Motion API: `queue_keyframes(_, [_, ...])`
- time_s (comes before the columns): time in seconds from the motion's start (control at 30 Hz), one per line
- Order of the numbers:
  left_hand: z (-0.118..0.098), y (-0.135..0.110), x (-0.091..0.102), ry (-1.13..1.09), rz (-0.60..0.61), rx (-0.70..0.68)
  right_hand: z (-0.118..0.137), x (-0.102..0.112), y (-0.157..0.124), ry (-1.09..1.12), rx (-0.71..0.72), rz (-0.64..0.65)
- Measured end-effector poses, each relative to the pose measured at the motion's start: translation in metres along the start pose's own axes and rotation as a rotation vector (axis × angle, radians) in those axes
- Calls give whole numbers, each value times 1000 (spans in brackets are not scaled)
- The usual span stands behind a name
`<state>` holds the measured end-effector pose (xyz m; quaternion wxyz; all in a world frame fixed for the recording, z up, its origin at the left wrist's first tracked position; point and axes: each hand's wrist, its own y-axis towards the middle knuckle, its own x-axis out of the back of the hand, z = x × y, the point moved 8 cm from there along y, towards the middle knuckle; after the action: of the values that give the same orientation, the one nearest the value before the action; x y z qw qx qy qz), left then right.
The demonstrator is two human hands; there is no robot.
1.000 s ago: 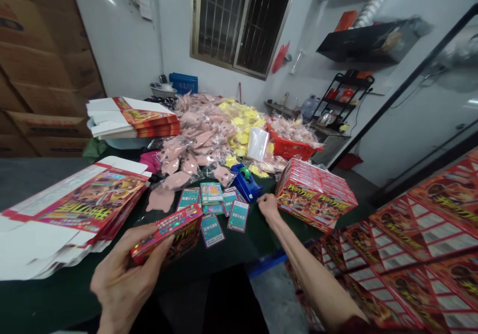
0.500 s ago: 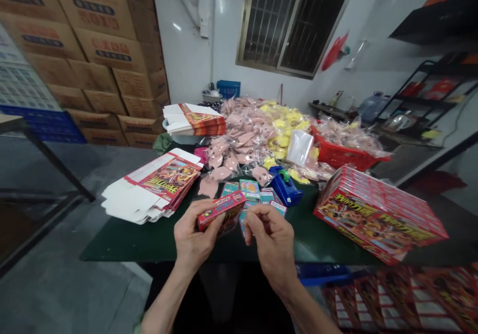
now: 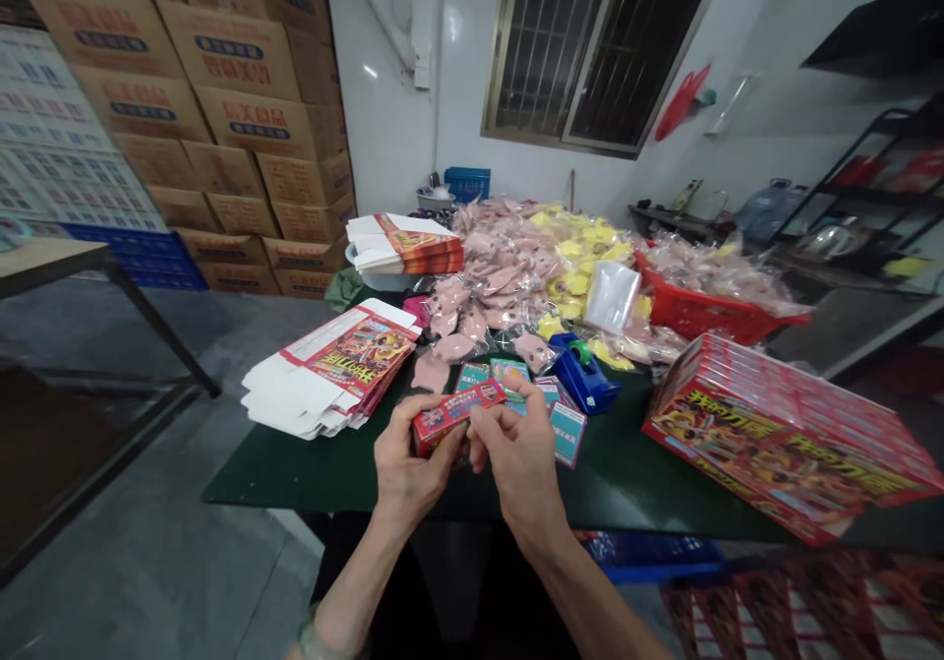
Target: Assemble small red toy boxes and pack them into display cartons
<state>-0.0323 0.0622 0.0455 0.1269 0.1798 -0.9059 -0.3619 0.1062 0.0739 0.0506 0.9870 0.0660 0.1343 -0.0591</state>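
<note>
My left hand [image 3: 409, 463] is wrapped round the left end of a small red printed box [image 3: 463, 410], holding it just above the table's near part. The fingers of my right hand [image 3: 516, 439] are bent and pressed on the box's right end; whether something thin lies under them I cannot make out. Just beyond the hands, several teal printed cards [image 3: 567, 434] lie on the table. A blue tape dispenser [image 3: 586, 375] with a green core stands beside the cards.
Flattened printed cartons [image 3: 346, 360] lie stacked at left, with another stack [image 3: 413, 247] behind. Bagged pink and yellow plush pieces [image 3: 508, 257] heap at the back, near a red basket [image 3: 708, 311]. Shrink-wrapped red boxes [image 3: 782, 434] stand at right on the green table [image 3: 310, 473].
My right hand has moved left onto the box's right end, where it was apart before. The box has turned to show its narrow side. The whole view has shifted left.
</note>
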Motion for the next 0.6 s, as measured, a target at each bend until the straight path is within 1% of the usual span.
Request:
queue_keyframes(0.07, [-7, 5, -1, 7, 52, -60, -3, 2, 2, -47, -26, -24])
queue_keyframes(0.1, [-12, 8, -2, 25, 103, -102, -5, 4, 3, -66, -39, -29])
queue_keyframes(0.23, [-30, 18, -10, 120, 363, -281, -11, 10, 6, -95, -85, 10])
queue_keyframes(0.3, [-33, 22, -11, 130, 443, -296, -15, 10, 8, -81, -87, 34])
queue_keyframes(0.37, [-33, 24, -13, 116, 488, -264, -19, 11, 10, -71, -60, 15])
queue_keyframes(0.43, [-31, 25, -14, 86, 499, -237, -29, 11, 8, -70, -14, -30])
queue_keyframes(0.47, [-29, 26, -14, 87, 479, -232, -37, 11, 6, -72, 0, -39])
queue_keyframes(0.53, [-23, 30, -10, 127, 378, -237, -60, 12, 2, -90, 1, -18])
queue_keyframes(0.6, [-17, 37, -3, 180, 234, -260, -81, 17, 2, -169, -22, 44])
